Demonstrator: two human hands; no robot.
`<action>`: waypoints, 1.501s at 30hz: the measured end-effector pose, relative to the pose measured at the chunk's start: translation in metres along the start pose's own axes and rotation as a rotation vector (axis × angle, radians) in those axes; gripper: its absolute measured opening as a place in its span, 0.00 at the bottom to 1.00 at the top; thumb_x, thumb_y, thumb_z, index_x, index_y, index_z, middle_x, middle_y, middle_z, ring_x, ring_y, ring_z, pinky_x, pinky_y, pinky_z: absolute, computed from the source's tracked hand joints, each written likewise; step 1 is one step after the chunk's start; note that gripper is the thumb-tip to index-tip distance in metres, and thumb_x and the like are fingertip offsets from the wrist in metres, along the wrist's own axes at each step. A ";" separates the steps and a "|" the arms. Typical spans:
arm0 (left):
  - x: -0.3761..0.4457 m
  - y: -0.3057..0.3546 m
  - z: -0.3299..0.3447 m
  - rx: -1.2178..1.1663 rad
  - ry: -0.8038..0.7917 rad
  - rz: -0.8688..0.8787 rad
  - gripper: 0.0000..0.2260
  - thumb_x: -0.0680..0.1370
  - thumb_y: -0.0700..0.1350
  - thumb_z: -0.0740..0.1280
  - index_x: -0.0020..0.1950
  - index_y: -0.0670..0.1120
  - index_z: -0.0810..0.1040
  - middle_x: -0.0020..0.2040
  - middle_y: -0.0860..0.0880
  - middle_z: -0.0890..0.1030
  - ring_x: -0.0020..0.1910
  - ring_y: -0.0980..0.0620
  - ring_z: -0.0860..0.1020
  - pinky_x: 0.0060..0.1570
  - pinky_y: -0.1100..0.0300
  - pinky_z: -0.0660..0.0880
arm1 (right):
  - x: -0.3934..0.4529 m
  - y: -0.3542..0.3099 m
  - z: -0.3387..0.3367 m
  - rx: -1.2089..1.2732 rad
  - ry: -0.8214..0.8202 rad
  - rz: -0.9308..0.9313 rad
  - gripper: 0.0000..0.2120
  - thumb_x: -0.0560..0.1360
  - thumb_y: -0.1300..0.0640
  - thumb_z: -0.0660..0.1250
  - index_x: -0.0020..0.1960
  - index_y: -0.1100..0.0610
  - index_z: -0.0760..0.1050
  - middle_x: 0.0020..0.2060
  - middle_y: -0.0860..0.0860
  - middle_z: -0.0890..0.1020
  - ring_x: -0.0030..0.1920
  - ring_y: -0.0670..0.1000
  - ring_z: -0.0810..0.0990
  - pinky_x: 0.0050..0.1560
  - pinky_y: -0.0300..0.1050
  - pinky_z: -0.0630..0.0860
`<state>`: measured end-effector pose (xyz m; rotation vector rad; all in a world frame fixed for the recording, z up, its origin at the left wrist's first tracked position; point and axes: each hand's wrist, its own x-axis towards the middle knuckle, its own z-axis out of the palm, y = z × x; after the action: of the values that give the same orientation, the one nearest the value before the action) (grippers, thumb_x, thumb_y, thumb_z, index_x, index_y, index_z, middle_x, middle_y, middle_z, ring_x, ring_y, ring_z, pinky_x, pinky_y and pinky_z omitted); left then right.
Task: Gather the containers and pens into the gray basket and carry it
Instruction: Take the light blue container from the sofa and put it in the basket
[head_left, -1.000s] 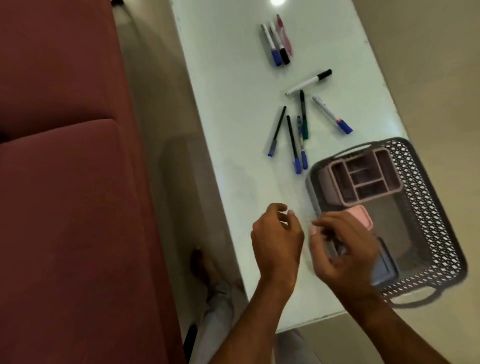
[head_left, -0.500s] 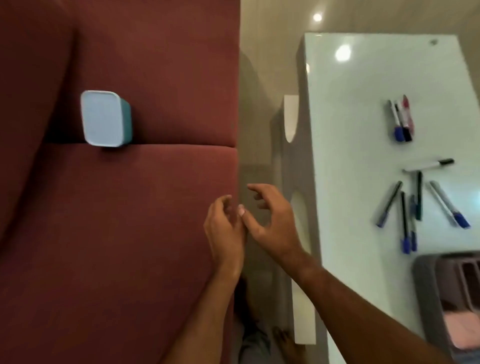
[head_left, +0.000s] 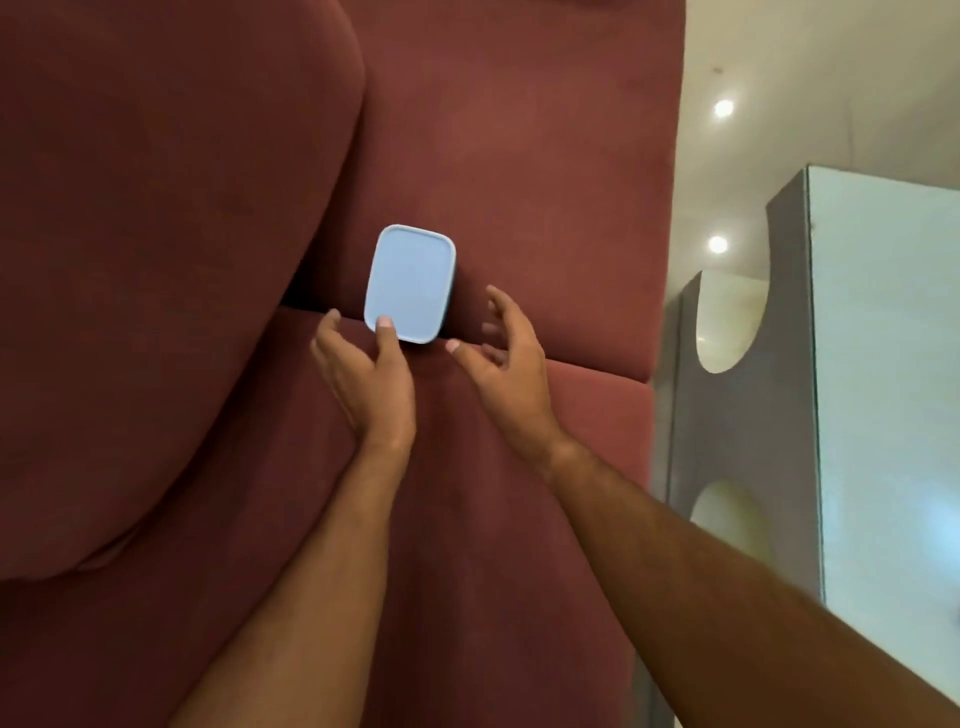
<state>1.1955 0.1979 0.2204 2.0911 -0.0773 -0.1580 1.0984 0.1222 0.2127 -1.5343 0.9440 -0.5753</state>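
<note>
A light blue container (head_left: 409, 283) with a pale lid stands on the dark red sofa (head_left: 493, 156), against the seam between seat and backrest. My left hand (head_left: 366, 371) is open just below it, and its thumb tip touches the lid's lower edge. My right hand (head_left: 501, 358) is open to the container's right, fingers spread, a short gap away from it. The gray basket and the pens are out of view.
The sofa fills most of the view, with a rounded cushion (head_left: 156, 260) at the left. The glass-topped white table (head_left: 883, 389) and its gray cut-out side panel (head_left: 748, 415) stand at the right, across a narrow strip of floor.
My view has swung left from the table to the sofa. Both hands have moved up to the blue container, and the left thumb now touches its lid.
</note>
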 end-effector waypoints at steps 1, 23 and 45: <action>0.010 0.000 0.004 -0.015 -0.020 -0.024 0.25 0.82 0.47 0.67 0.76 0.38 0.68 0.74 0.41 0.71 0.74 0.44 0.71 0.75 0.52 0.65 | 0.007 -0.002 0.008 0.019 0.003 0.020 0.35 0.75 0.60 0.75 0.79 0.54 0.65 0.73 0.51 0.72 0.67 0.49 0.75 0.63 0.39 0.78; 0.002 0.005 0.049 -0.124 -0.250 -0.112 0.12 0.81 0.53 0.66 0.56 0.48 0.67 0.60 0.45 0.77 0.59 0.47 0.79 0.58 0.50 0.78 | 0.019 0.011 0.002 0.031 0.098 0.053 0.30 0.77 0.64 0.69 0.77 0.55 0.67 0.70 0.53 0.76 0.70 0.53 0.76 0.69 0.56 0.76; -0.458 0.069 0.113 0.011 -0.665 0.039 0.16 0.83 0.53 0.63 0.66 0.44 0.73 0.61 0.49 0.72 0.59 0.50 0.76 0.59 0.53 0.78 | -0.229 0.066 -0.382 0.022 0.558 0.167 0.20 0.80 0.44 0.65 0.72 0.44 0.72 0.64 0.41 0.79 0.64 0.44 0.80 0.58 0.43 0.84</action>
<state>0.7264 0.1218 0.2619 1.9650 -0.5168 -0.8234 0.6517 0.0935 0.2570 -1.2770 1.4657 -0.9124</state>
